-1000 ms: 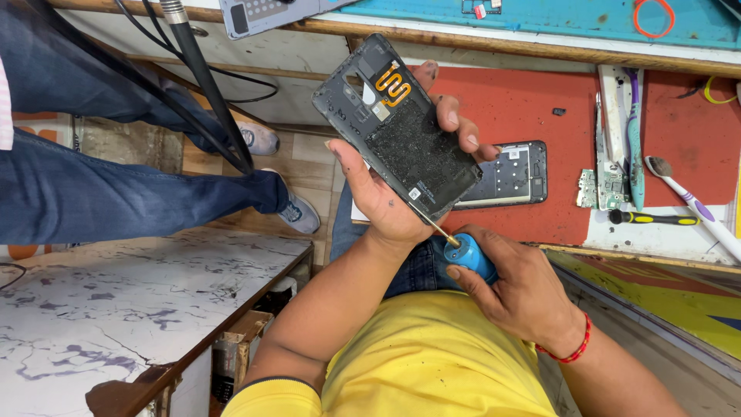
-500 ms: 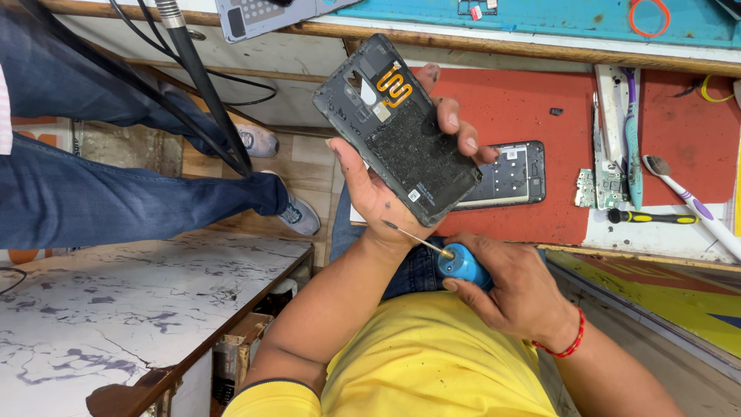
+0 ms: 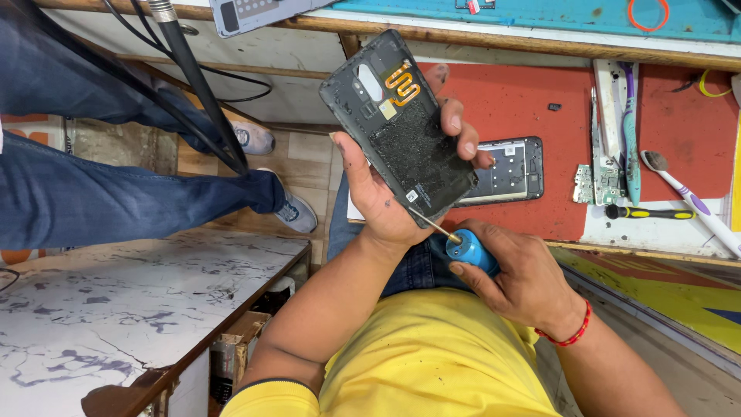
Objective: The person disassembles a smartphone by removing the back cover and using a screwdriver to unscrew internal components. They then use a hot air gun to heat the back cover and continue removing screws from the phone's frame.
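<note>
One white label (image 3: 411, 195) on black phone cover (image 3: 397, 127)

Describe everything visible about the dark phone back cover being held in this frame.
The phone back cover is a dark grey, plastic-looking shell seen from its inner side, with camera cutouts near the top, an orange coiled strip and a dusty, speckled middle. The left hand holds it tilted above the red mat, thumb on one edge, fingers on the other. The thin tip of a blue-handled screwdriver, held in the right hand, meets its lower corner.

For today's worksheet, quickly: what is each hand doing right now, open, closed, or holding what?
Left hand: closed on the phone back cover.
Right hand: closed on the blue-handled screwdriver, tip at the cover's lower edge.
</note>
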